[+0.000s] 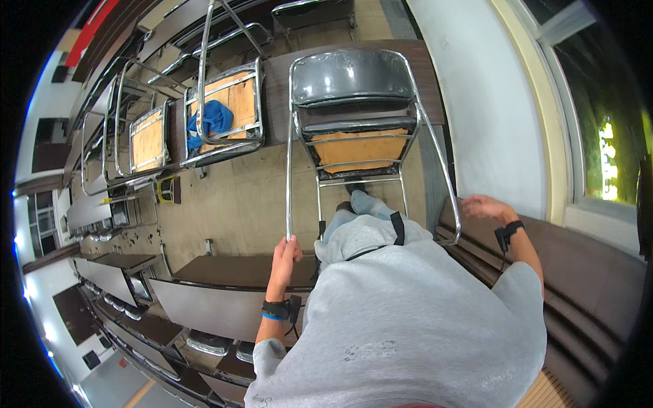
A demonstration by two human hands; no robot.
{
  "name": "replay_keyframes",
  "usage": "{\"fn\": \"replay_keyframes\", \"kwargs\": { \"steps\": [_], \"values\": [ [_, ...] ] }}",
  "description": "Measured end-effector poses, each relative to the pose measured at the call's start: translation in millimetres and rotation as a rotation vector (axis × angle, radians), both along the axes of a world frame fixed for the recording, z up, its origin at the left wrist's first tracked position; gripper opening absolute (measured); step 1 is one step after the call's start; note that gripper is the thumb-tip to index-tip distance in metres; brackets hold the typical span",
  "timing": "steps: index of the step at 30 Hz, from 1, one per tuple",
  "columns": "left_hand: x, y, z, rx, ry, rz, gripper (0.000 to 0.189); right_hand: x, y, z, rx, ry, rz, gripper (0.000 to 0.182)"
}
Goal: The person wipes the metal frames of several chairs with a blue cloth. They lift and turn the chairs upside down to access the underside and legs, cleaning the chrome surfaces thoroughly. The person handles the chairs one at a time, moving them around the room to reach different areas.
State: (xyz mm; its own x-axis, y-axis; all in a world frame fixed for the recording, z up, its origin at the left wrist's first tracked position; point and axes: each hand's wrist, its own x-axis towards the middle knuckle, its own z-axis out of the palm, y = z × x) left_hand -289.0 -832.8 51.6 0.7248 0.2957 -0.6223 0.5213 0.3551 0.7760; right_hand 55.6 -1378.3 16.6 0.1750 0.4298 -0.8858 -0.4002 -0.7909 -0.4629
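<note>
In front of me is a chair (352, 79) with a chrome tube frame and a black padded backrest. The bare wooden underside of its seat (362, 150) faces me, and its legs reach towards my body. The backrest lies over a dark wood-topped table (428, 66). My left hand (288, 252) is closed around the end of the left chrome tube. Just beyond the right tube's bent end, my right hand (487, 208) hangs apart from the frame with its fingers spread and nothing in them.
Upturned chairs (148, 140) stand on the table to the left, one with a blue cloth (217, 118) on its seat underside. Behind it are more tables and chairs. A low table (234, 268) is at my left. Brown boards (586, 275) run along the window wall at right.
</note>
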Motion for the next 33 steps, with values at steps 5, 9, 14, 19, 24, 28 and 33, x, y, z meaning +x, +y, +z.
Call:
{"fn": "replay_keyframes", "kwargs": {
  "steps": [5, 9, 14, 19, 24, 28, 33],
  "values": [
    [-3, 3, -7, -0.004, -0.046, -0.036, 0.037, -133, -67, -56, 0.27, -0.076, -0.059, 0.072],
    [-5, 2, -12, -0.009, -0.068, -0.054, 0.038, -199, -16, -70, 0.297, -0.359, -0.212, 0.05],
    [-6, 4, -13, 0.017, -0.13, -0.029, 0.035, -233, 15, -72, 0.229, -0.842, -0.306, 0.02],
    [24, 30, 33, -0.012, -0.303, 0.049, 0.032, -235, 40, -43, 0.341, -0.936, -0.681, 0.018],
    [71, 43, 101, -0.059, -0.454, 0.074, 0.029, -210, 95, -21, 0.634, -1.022, -1.111, 0.039],
    [97, 64, 123, -0.07, -0.407, 0.081, 0.031, -207, 89, -9, 0.683, -0.845, -0.978, 0.048],
    [115, 62, 145, 0.126, -0.357, 0.061, 0.035, -250, 74, -68, 0.744, -0.659, -0.814, 0.058]
  ]
}}
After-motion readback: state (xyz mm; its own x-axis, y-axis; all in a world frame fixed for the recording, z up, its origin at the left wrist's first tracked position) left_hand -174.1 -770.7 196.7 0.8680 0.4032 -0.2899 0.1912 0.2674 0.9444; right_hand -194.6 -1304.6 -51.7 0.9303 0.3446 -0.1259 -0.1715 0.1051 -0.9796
